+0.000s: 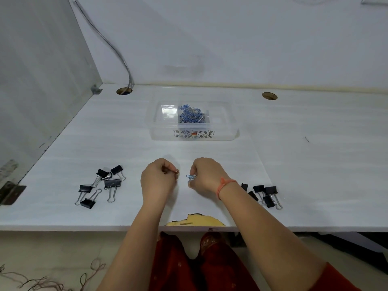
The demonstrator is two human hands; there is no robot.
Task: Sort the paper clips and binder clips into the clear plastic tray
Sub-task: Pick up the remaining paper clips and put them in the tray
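White desk (pixel 294 164), with a chip (pixel 195 221) showing raw board at the near edge. Clear plastic tray (pixel 194 135) sits at mid-desk, well beyond both hands. A heap of paper clips (pixel 191 115), blue and silver, lies inside it in a section near the tray's middle.

Right hand (pixel 204 178), orange thread band (pixel 225 184) at the wrist, is low over the desk. Fingers are curled, tips pinching a small bunch of blue clips (pixel 190 177).

Left hand (pixel 158 178) is near it, not touching. Fingers are curled, thumb and forefinger tips together; cannot tell whether anything sits between them.

Left group of binder clips (pixel 100 185), black, lies loose on the desk to the left of the left hand. Right group of binder clips (pixel 265 194) lies on the other side, partly hidden behind the right wrist.

Grey cable (pixel 109 43) runs down the wall into a round cable hole (pixel 124 91) at the desk's far edge.
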